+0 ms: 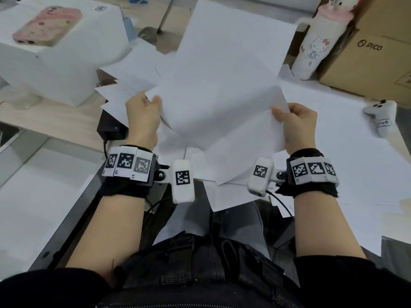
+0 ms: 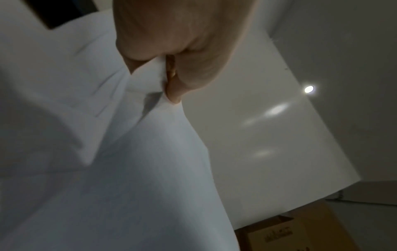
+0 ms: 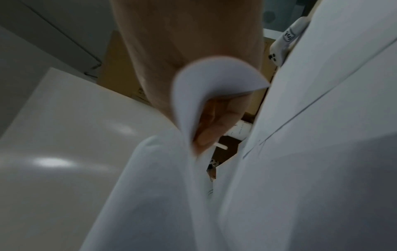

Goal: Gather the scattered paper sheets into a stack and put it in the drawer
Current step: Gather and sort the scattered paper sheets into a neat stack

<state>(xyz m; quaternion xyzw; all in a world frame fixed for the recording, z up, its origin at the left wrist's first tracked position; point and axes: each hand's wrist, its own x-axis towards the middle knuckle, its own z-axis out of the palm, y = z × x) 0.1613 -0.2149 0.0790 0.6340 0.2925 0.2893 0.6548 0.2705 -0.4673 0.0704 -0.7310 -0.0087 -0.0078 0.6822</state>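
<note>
Currently the paper sheets point(image 1: 213, 90) form a loose, fanned bundle held up above the counter point(image 1: 355, 165), corners sticking out unevenly at 9 and 10 o'clock. Left hand point(image 1: 143, 121) pinches the bundle's left edge, thumb on top; in the left wrist view the fingers point(image 2: 174, 95) press the underside. Right hand point(image 1: 299, 127) pinches the right edge, where a corner curls over near the grip. More sheets point(image 1: 333, 152) lie flat on the counter beneath, toward 4 o'clock. White controller point(image 1: 381, 117) rests at 3 o'clock, cartoon-cat bottle point(image 1: 313, 52) and cardboard box point(image 1: 369, 58) at 1–2 o'clock, white box point(image 1: 66, 54) with pink phone point(image 1: 46, 25) at 10 o'clock.
</note>
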